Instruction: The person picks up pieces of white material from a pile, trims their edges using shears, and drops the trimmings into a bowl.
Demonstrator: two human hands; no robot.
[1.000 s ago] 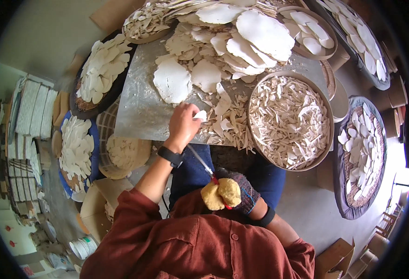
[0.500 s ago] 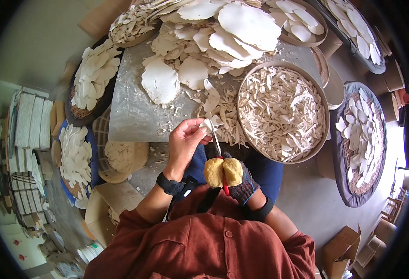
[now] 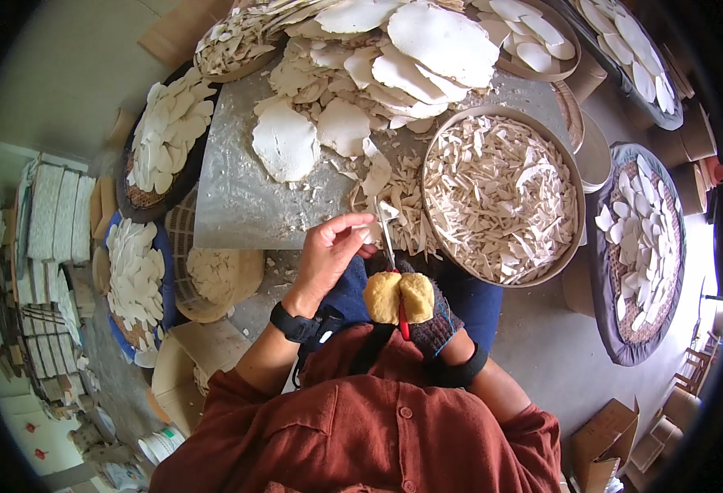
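Note:
My gloved right hand (image 3: 434, 324) is closed round scissors (image 3: 389, 246) whose red handles carry two thick yellow foam pads (image 3: 398, 297). The blades point away from me over the metal table's near edge. A small white flake (image 3: 389, 210) shows at the blade tips, apart from my left fingers. My bare left hand (image 3: 329, 259) is beside the blades on the left, index finger and thumb brought toward each other; whatever sits between them is too small to make out. Beyond, large thin off-white sheets (image 3: 286, 144) lie stacked and loose on the tabletop (image 3: 230, 197).
A round tray (image 3: 579, 201) heaped with pale offcuts stands right of my hands. Loose scraps (image 3: 411, 226) lie beside it. Baskets of rounded white pieces (image 3: 135, 263) line the left; a dark cloth-rimmed one (image 3: 678, 255) is at right. Cardboard boxes (image 3: 604, 440) stand on the floor.
The white piece held in my left fingers at the blades is no longer seen whole there; a small flake now shows at the scissor tips. Both hands keep nearly the same place.

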